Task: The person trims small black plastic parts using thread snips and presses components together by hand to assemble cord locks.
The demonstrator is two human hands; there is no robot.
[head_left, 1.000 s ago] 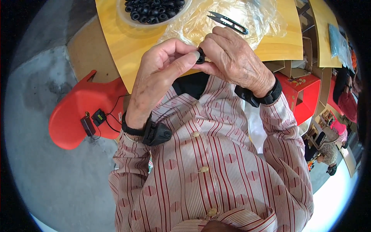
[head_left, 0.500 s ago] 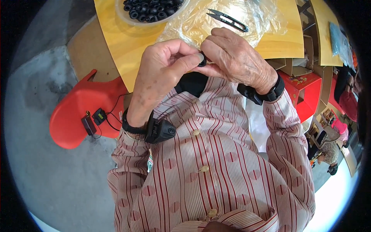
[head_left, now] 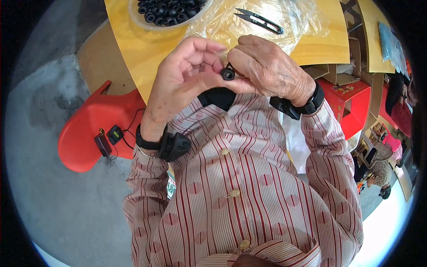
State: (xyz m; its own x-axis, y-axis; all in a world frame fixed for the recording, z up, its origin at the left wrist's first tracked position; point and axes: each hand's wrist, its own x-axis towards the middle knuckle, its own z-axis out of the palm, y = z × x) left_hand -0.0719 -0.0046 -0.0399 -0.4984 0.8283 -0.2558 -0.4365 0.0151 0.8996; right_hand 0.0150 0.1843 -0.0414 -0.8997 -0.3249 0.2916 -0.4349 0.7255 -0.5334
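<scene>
A small black ring-shaped part (head_left: 227, 74) with a hole in its middle is between my hands, over the near edge of the yellow table. My right hand (head_left: 267, 64) pinches it between thumb and curled fingers. My left hand (head_left: 191, 66) is just left of it, index finger lifted away and the other fingers loosely bent. The left thumb lies close beside the part; whether it touches cannot be made out. Beyond the hands, a clear plastic bowl (head_left: 153, 27) holds many similar black parts (head_left: 167, 11). Black thread snips (head_left: 260, 21) lie on a crumpled clear plastic bag (head_left: 307, 22).
The yellow table (head_left: 142, 58) reaches away from me. A red chair (head_left: 84, 133) stands at the left with small black devices (head_left: 109, 139) on it. At the right are a red box (head_left: 347, 104) and cardboard compartments (head_left: 354, 58). Other people (head_left: 382, 167) are farther right.
My left hand has loosened from the black part, its index finger lifting up and away. The part now shows its hole and stays in my right hand.
</scene>
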